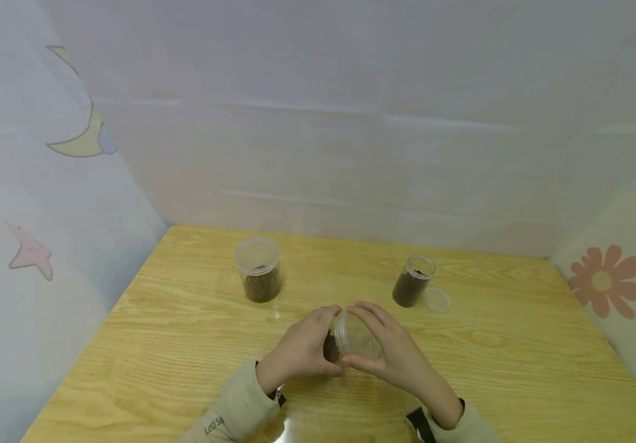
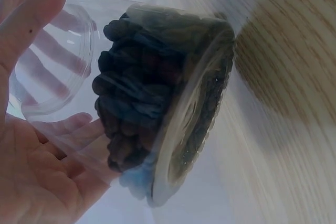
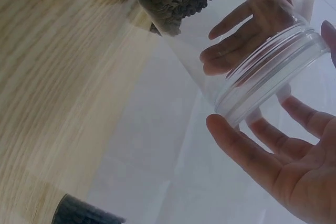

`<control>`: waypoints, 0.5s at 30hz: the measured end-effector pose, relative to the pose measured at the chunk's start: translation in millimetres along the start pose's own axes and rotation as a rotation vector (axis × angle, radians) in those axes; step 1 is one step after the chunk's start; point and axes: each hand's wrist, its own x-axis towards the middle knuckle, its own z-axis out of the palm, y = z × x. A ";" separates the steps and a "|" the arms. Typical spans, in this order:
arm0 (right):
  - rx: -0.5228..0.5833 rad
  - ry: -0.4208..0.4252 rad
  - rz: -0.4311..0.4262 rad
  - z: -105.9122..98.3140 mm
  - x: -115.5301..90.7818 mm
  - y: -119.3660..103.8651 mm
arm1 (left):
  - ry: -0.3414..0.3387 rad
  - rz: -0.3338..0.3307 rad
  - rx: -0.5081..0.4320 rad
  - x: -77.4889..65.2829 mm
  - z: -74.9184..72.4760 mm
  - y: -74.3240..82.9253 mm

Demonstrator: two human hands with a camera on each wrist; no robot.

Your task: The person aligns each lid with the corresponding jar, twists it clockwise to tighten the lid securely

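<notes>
A clear jar (image 2: pixel 126 22), partly filled with dark roasted coffee beans (image 2: pixel 136 93), is between my two hands at the front middle of the table. My left hand (image 1: pixel 304 347) grips the jar's side, with thumb and fingers spread round it. At the jar's mouth is a clear ridged lid (image 3: pixel 273 72). My right hand (image 1: pixel 392 351) holds this lid from the right, its fingers and thumb curved round the rim. Through the clear wall the left hand's fingers (image 3: pixel 236 45) show in the right wrist view. In the head view, the left hand hides part of the beans.
Farther back on the left stands a wide clear jar (image 1: pixel 258 271) with brown contents. At the back right is a narrower jar (image 1: pixel 411 284) with dark contents, and a loose clear lid (image 1: pixel 437 299) lies beside it. Printed cloth walls (image 1: pixel 318 154) border the wooden table (image 1: pixel 157 351).
</notes>
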 end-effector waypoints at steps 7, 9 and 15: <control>-0.001 0.030 0.080 2.3 0.6 -4.2 | 0.001 -0.012 -0.008 -0.1 0.0 1.2; 0.006 0.041 0.113 2.8 0.7 -6.2 | 0.006 -0.010 -0.006 -0.1 0.2 1.6; -0.003 0.064 0.202 3.9 1.9 -9.9 | 0.017 0.001 0.008 0.8 1.6 2.0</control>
